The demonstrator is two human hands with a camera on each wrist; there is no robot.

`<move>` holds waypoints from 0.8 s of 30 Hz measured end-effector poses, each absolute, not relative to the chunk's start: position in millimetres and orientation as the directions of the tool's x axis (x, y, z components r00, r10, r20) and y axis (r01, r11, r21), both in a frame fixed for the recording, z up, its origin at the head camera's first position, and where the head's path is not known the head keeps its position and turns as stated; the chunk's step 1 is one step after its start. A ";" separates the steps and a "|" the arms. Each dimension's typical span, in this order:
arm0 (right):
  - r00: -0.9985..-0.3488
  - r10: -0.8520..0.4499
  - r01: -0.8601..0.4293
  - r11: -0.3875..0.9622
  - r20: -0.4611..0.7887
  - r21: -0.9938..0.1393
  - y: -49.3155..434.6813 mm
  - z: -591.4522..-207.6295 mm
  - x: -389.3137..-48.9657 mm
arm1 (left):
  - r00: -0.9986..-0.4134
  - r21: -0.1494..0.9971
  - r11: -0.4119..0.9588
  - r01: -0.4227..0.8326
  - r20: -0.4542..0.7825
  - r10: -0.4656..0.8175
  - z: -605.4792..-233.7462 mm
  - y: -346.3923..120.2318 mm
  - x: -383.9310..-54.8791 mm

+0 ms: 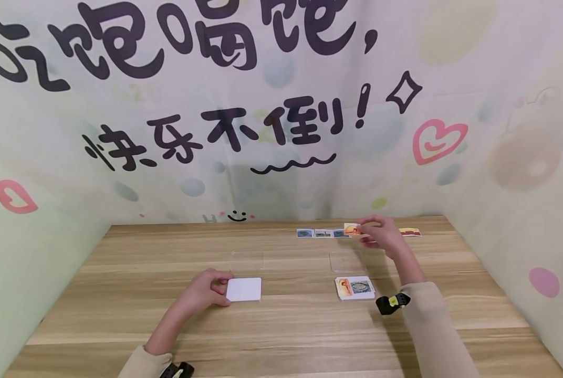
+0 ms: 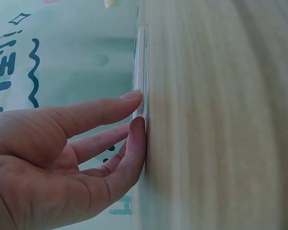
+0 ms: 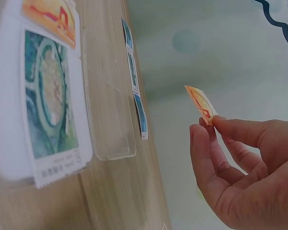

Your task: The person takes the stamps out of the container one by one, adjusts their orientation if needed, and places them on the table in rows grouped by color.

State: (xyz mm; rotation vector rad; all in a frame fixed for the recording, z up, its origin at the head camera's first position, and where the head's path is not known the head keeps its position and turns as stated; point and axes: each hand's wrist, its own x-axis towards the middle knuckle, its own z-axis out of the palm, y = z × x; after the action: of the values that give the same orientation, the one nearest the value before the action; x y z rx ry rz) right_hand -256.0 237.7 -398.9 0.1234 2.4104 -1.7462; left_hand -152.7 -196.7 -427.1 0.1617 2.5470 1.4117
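two stamps [image 3: 50,96] atop clear case [image 3: 4,176]

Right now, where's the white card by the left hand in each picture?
Head view: the white card is just left of centre, in the lower half, at the left hand's fingertips.
Left wrist view: the white card is edge-on, a thin strip above centre.
Right wrist view: not in it.
Shared landmark: the wooden table.
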 end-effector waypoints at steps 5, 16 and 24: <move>-0.983 -0.024 0.164 0.313 -0.181 -0.935 241.0 -398.7 -256.7 | -0.969 0.848 0.531 -0.012 -0.140 0.203 -427.1 -196.5 -152.5; -0.983 -0.023 0.167 0.334 -0.185 -0.928 249.3 -397.4 -256.5 | -0.970 0.850 0.527 -0.011 -0.137 0.200 -428.3 -196.3 -152.9; -0.983 0.009 0.175 0.354 -0.184 -0.919 255.7 -398.6 -259.4 | -0.971 0.856 0.516 -0.020 -0.141 0.196 -430.5 -197.3 -153.5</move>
State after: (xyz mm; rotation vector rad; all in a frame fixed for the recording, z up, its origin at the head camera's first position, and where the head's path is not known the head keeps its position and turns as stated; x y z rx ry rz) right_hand -259.4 255.7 -398.6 0.1691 2.4608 -1.6989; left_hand -153.5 -197.3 -430.5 0.1492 2.5375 1.4382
